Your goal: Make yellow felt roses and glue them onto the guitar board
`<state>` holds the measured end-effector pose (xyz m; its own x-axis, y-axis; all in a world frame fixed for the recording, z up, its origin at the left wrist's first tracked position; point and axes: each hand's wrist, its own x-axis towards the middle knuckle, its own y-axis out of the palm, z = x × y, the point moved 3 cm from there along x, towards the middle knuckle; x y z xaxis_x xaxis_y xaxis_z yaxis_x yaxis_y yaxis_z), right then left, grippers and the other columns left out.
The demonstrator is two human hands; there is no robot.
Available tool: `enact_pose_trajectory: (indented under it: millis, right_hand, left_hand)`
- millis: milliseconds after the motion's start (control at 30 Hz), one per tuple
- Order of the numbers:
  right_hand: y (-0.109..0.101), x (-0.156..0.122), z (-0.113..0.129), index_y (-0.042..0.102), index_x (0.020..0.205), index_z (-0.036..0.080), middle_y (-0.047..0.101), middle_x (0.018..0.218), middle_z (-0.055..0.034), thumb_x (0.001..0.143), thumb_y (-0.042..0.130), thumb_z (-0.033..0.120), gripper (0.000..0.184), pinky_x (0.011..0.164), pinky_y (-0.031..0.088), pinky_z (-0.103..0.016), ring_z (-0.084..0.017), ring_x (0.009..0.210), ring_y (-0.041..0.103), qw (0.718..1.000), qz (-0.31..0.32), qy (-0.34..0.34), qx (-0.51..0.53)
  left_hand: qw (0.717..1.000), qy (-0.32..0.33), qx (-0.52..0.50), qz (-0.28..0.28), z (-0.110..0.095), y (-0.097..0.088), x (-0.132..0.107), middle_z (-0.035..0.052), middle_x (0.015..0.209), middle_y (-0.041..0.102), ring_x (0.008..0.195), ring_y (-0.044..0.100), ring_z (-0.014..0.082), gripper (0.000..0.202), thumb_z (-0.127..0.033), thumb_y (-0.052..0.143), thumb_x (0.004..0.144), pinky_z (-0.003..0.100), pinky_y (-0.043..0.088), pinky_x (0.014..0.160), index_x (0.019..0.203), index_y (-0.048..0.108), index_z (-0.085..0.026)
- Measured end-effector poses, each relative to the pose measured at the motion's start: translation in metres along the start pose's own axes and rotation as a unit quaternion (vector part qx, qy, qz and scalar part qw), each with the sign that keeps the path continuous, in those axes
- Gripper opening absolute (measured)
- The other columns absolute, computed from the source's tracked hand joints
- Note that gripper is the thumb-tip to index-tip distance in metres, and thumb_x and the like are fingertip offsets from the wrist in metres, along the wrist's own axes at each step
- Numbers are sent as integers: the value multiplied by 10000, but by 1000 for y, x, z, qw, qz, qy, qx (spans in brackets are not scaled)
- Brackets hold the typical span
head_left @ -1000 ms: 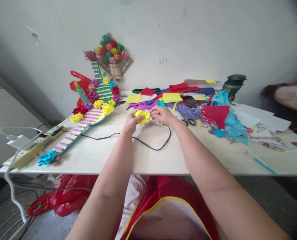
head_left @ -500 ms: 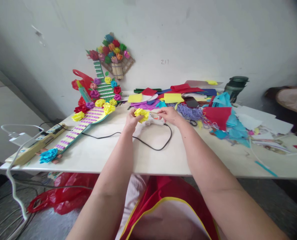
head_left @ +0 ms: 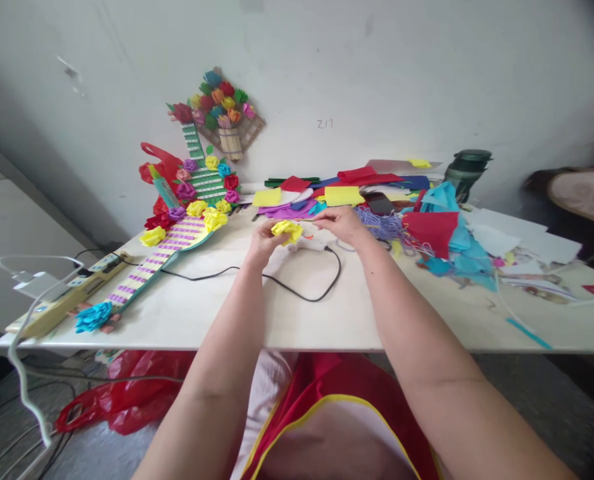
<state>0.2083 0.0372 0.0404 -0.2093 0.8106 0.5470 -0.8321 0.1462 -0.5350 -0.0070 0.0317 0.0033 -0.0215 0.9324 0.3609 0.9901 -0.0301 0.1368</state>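
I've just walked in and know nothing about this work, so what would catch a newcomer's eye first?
Probably the bright yellow flower in the left hand, near the middle of the view, with the right hand just to its right. Next might come the purple-striped panel edged with flowers on the table's left side, and the colourful bouquet piece against the wall behind it.

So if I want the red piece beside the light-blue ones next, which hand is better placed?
Probably the right hand: it is nearer the red piece, though it appears to pinch a thin stick. The left hand is farther off and holds the yellow flower.
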Motion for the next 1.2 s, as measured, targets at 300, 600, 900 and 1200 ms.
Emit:
enact_pose_trajectory:
  millis: [300, 600, 900, 1200]
  right_hand:
    - [1, 0, 7, 816, 845, 231, 781, 772, -13, 784, 709, 236, 124, 701, 506, -270, -176, 757, 706, 999, -25, -36, -9]
    - [4, -1, 10, 825, 826, 248, 794, 806, -13, 762, 736, 183, 128, 684, 500, -261, -179, 753, 709, 998, -23, -43, -40]
    - [4, -2, 14, 825, 820, 241, 798, 828, -17, 766, 729, 186, 123, 678, 482, -259, -174, 748, 701, 997, -20, -39, -65]
    - [3, -3, 18, 823, 811, 232, 794, 816, -20, 769, 715, 189, 124, 672, 459, -264, -174, 737, 688, 996, -13, -24, -90]
  left_hand:
    - [999, -16, -5, 43, -1, 1, -2, 9, 718, 689, 676, 651, 169, 461, -286, 893, 411, 268, 520, 619, 808, 707, -142]
    - [997, -11, 11, 81, 4, 1, -1, 32, 766, 708, 704, 681, 200, 493, -334, 877, 480, 290, 543, 615, 902, 713, -138]
    - [996, -23, 14, 88, 3, 3, -2, 55, 820, 731, 776, 703, 233, 581, -321, 891, 464, 312, 567, 679, 991, 734, -131]
    - [995, -43, 19, 92, 1, 4, -4, 53, 798, 737, 749, 696, 216, 532, -309, 896, 437, 287, 546, 670, 916, 746, -131]
